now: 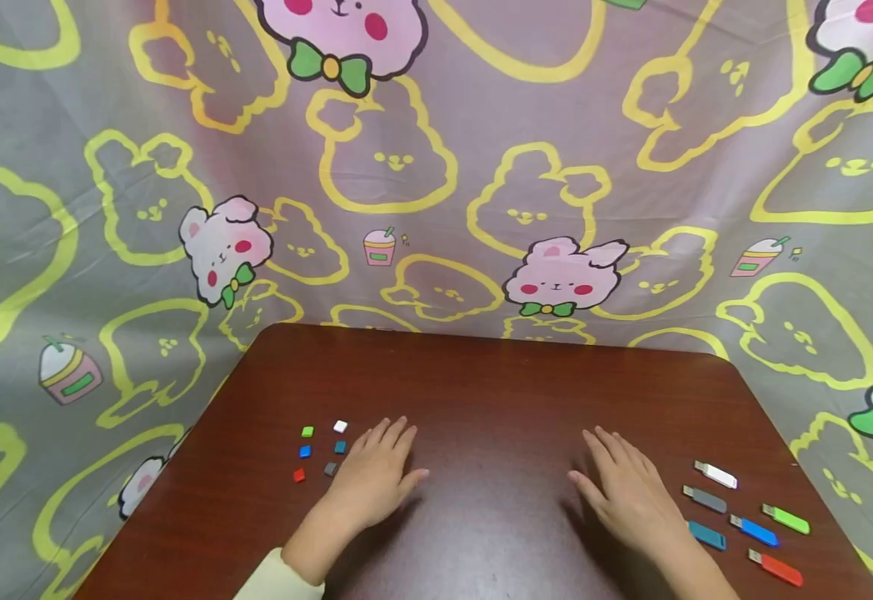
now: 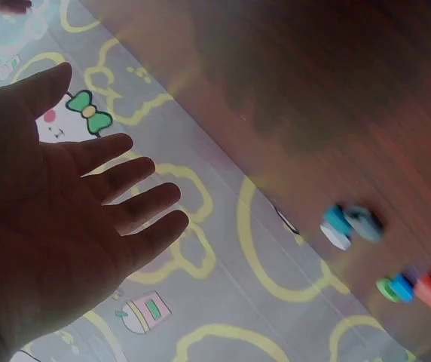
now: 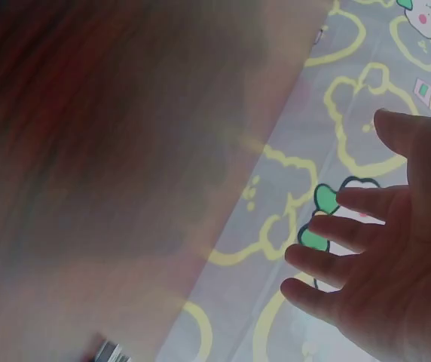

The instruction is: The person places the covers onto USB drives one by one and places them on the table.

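My left hand (image 1: 372, 479) is held palm down over the table, fingers straight, with nothing in it. Close to its left are small USB caps: white (image 1: 341, 427), teal (image 1: 341, 447) and grey (image 1: 331, 470), the grey one partly hidden by the hand. A second column holds green (image 1: 307, 432), blue (image 1: 305, 452) and red (image 1: 299, 475) caps. My right hand (image 1: 624, 492) is likewise extended and holds nothing. Right of it lie uncapped USB sticks: white (image 1: 720, 476), grey (image 1: 708, 500), teal (image 1: 708, 536), green (image 1: 789, 518), blue (image 1: 756, 532) and red (image 1: 777, 570); the forearm covers the teal stick's connector.
A dark brown wooden table (image 1: 481, 383) with rounded far corners carries everything. Behind it and along both sides hangs a grey cloth (image 1: 436, 192) printed with yellow outlines and pink cartoon animals.
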The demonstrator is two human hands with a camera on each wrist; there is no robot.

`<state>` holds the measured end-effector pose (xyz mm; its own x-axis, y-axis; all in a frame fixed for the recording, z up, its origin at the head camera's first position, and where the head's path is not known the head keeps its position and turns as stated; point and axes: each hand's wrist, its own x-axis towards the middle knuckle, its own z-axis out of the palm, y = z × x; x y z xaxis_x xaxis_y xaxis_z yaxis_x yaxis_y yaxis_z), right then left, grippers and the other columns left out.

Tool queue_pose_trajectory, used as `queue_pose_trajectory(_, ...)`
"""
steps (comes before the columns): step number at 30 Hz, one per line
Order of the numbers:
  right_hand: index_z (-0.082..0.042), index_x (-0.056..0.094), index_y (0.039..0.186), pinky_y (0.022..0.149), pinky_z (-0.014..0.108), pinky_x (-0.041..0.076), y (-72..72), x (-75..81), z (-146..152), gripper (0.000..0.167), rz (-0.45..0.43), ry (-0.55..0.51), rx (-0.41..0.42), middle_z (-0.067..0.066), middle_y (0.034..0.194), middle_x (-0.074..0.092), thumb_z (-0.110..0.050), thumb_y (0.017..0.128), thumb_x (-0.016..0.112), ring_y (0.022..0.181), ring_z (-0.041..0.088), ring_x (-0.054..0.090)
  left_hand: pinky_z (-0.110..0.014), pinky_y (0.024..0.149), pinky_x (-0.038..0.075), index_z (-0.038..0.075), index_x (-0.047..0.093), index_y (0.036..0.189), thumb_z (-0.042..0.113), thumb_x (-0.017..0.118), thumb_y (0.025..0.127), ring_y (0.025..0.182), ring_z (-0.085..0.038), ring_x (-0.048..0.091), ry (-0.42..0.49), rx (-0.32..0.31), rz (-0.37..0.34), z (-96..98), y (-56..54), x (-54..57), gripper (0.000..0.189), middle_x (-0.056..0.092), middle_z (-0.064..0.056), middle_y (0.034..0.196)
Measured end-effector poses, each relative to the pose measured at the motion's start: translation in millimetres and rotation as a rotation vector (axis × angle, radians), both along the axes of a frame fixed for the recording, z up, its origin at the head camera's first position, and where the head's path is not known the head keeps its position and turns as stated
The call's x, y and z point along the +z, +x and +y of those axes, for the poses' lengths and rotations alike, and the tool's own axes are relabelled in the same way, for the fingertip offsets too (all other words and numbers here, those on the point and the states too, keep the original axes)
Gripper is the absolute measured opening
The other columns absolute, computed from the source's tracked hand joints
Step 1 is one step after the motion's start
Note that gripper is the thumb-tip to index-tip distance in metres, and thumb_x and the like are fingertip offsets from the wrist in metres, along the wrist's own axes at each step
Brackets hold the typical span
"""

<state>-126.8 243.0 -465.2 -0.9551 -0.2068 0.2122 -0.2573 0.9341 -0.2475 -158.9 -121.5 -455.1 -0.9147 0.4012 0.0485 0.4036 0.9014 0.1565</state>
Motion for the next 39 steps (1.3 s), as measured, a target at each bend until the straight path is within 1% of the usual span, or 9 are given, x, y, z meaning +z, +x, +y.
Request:
queue_pose_trajectory(3, -0.001, 0.049, 0.145, 0.105, 0.068, 0.034, 2.7, -0.6, 6, 0.061, 0.006, 0.0, -0.011, 0.026, 0.147, 0.048, -0.038, 0.099, 0.064, 0.135, 0.049, 0.042, -0.059, 0.112, 0.036, 0.006, 0.05, 0.148, 0.049, 0.059, 0.099, 0.143, -0.041, 0.039, 0.008, 0.026, 0.017, -10.0, 1.7, -0.4, 0.066, 0.044, -0.017, 0.155)
queue_pose_trajectory(6, -0.001, 0.049, 0.144, 0.104, 0.068, 0.036, 5.1, -1.1, 11, 0.061, 0.015, -0.009, -0.023, 0.026, 0.146, 0.049, -0.034, 0.097, 0.068, 0.133, 0.049, 0.045, -0.06, 0.11, 0.038, 0.005, 0.051, 0.146, 0.047, 0.062, 0.098, 0.141, -0.041, 0.042, 0.009, 0.046, 0.03, -19.5, 3.4, -0.8, 0.065, 0.046, -0.017, 0.153)
queue_pose_trajectory(12, 0.001, 0.051, 0.142, 0.101, 0.068, 0.038, 9.1, -3.2, 24, 0.062, 0.036, -0.014, -0.043, 0.027, 0.141, 0.052, -0.03, 0.093, 0.073, 0.128, 0.049, 0.048, -0.059, 0.11, 0.038, 0.003, 0.053, 0.143, 0.043, 0.067, 0.096, 0.138, -0.042, 0.045, 0.014, 0.065, 0.05, -36.0, 6.1, -0.9, 0.064, 0.049, -0.019, 0.15)
queue_pose_trajectory(17, 0.003, 0.054, 0.138, 0.098, 0.067, 0.041, 13.2, -4.7, 35, 0.06, 0.049, -0.007, -0.051, 0.027, 0.135, 0.056, -0.027, 0.091, 0.076, 0.122, 0.049, 0.052, -0.062, 0.107, 0.04, 0.002, 0.053, 0.143, 0.04, 0.067, 0.096, 0.138, -0.043, 0.045, 0.021, 0.094, 0.061, -50.8, 6.7, -2.8, 0.062, 0.049, -0.02, 0.15)
queue_pose_trajectory(20, 0.004, 0.056, 0.136, 0.097, 0.066, 0.042, 15.6, -5.9, 43, 0.058, 0.058, -0.01, -0.059, 0.027, 0.132, 0.058, -0.026, 0.09, 0.076, 0.119, 0.049, 0.053, -0.061, 0.106, 0.04, 0.001, 0.055, 0.141, 0.039, 0.068, 0.096, 0.136, -0.042, 0.047, 0.018, 0.102, 0.079, -59.9, 7.6, -4.4, 0.06, 0.051, -0.021, 0.148)
queue_pose_trajectory(24, 0.004, 0.057, 0.134, 0.096, 0.066, 0.042, 19.5, -6.8, 52, 0.058, 0.04, -0.014, -0.087, 0.027, 0.13, 0.058, -0.026, 0.089, 0.077, 0.119, 0.049, 0.052, -0.059, 0.106, 0.041, -0.001, 0.056, 0.138, 0.037, 0.069, 0.096, 0.133, -0.04, 0.05, 0.006, 0.107, 0.092, -71.9, 9.9, -5.5, 0.058, 0.054, -0.02, 0.144)
queue_pose_trajectory(31, 0.005, 0.057, 0.132, 0.096, 0.066, 0.042, 25.4, -9.6, 68, 0.056, -0.035, -0.033, -0.126, 0.028, 0.127, 0.06, -0.025, 0.089, 0.076, 0.118, 0.049, 0.051, -0.06, 0.103, 0.043, 0.001, 0.059, 0.134, 0.033, 0.071, 0.095, 0.129, -0.04, 0.053, 0.019, 0.134, 0.075, -86.4, 12.4, -6.8, 0.052, 0.06, -0.018, 0.135)
queue_pose_trajectory(35, 0.005, 0.059, 0.13, 0.096, 0.065, 0.042, 28.1, -11.1, 76, 0.053, -0.043, -0.045, -0.126, 0.026, 0.125, 0.061, -0.022, 0.088, 0.077, 0.118, 0.049, 0.052, -0.059, 0.101, 0.045, 0.002, 0.061, 0.129, 0.031, 0.076, 0.091, 0.124, -0.038, 0.056, 0.013, 0.145, 0.084, -92.3, 11.3, -8.7, 0.05, 0.063, -0.015, 0.128)
queue_pose_trajectory(39, 0.004, 0.058, 0.13, 0.094, 0.066, 0.043, 30.4, -10.1, 85, 0.051, -0.096, -0.034, -0.151, 0.028, 0.126, 0.06, -0.021, 0.089, 0.075, 0.118, 0.05, 0.052, -0.058, 0.098, 0.047, 0.002, 0.062, 0.125, 0.028, 0.081, 0.086, 0.118, -0.037, 0.058, -0.014, 0.166, 0.086, -99.4, 11.5, -10.6, 0.051, 0.065, -0.015, 0.122)
